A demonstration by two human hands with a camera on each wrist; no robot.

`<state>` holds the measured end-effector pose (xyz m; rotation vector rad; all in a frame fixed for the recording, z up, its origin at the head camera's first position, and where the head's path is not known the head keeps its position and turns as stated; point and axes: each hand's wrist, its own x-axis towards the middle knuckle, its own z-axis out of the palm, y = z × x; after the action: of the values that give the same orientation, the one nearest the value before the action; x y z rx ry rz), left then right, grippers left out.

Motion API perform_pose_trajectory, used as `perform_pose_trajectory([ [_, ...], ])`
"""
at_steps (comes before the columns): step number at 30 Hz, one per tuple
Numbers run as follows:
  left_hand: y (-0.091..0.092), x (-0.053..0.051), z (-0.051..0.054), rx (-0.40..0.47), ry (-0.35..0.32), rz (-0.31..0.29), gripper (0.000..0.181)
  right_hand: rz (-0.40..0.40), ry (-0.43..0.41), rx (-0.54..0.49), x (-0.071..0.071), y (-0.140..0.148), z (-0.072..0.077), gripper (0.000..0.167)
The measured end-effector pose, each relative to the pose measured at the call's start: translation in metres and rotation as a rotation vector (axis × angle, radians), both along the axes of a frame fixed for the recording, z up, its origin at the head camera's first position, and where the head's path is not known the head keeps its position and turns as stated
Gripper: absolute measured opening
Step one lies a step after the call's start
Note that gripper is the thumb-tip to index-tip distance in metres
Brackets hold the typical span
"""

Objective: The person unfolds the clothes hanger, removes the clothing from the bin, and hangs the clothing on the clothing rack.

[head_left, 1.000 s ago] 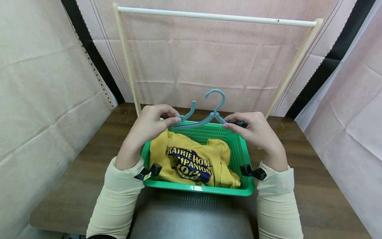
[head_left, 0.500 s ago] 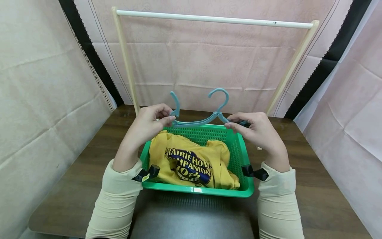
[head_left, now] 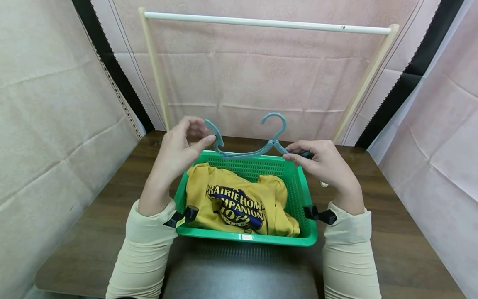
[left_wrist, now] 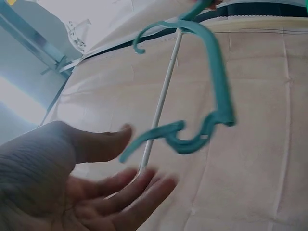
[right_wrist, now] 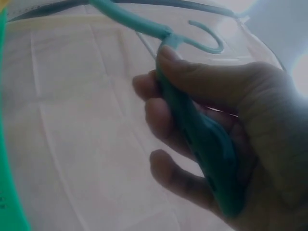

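Note:
A blue-green hanger is held up above the back of a green basket, its hook upward. The right hand pinches the hanger's right arm between thumb and fingers; in the right wrist view that arm lies along the palm. At the hanger's left end a curved piece sticks up and outward. Beside its tip is the left hand, thumb and fingers apart; in the left wrist view the hand has nothing between its fingers.
The green basket on the brown table holds a yellow printed garment. Behind stands a rack with a white horizontal bar and cream posts at both sides. Pale cloth surrounds the table.
The left hand has let go of the hanger's left end and moved up and left. The curved end piece has swung outward to the left. The right hand keeps its grip, slightly farther right.

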<state>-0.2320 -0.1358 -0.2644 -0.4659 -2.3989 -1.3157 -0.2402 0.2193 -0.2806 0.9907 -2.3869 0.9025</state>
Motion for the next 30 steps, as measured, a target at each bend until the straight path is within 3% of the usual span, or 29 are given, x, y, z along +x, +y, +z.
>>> perform_pose_trajectory([
  [3, 0.0, 0.003, 0.002, 0.066, 0.123, 0.05, 0.046, 0.005, -0.032, 0.028, 0.0, -0.003, -0.002, 0.01],
  [6, 0.003, 0.008, 0.003, 0.053, 0.301, 0.04, 0.045, 0.036, -0.068, 0.069, 0.001, -0.01, -0.002, 0.009],
  [9, 0.007, 0.012, 0.003, -0.057, 0.455, -0.053, 0.04, 0.095, -0.084, 0.111, 0.004, -0.02, -0.001, 0.008],
  [11, 0.01, 0.015, 0.002, -0.152, 0.502, -0.142, 0.039, 0.148, -0.087, 0.115, 0.006, -0.026, 0.0, 0.008],
  [13, 0.013, 0.017, 0.001, -0.244, 0.474, -0.222, 0.038, 0.201, -0.088, 0.106, 0.008, -0.03, 0.0, 0.008],
  [15, 0.015, 0.019, -0.001, -0.319, 0.403, -0.289, 0.038, 0.249, -0.095, 0.088, 0.01, -0.033, 0.002, 0.008],
  [19, 0.019, 0.02, -0.003, -0.431, 0.249, -0.363, 0.036, 0.278, -0.067, 0.074, 0.013, -0.033, 0.003, 0.01],
  [22, 0.021, 0.02, -0.005, -0.487, 0.2, -0.37, 0.035, 0.278, -0.033, 0.071, 0.014, -0.034, 0.004, 0.011],
  [30, 0.022, 0.02, -0.007, -0.562, 0.174, -0.335, 0.033, 0.205, 0.098, 0.058, 0.013, -0.033, 0.005, 0.014],
])
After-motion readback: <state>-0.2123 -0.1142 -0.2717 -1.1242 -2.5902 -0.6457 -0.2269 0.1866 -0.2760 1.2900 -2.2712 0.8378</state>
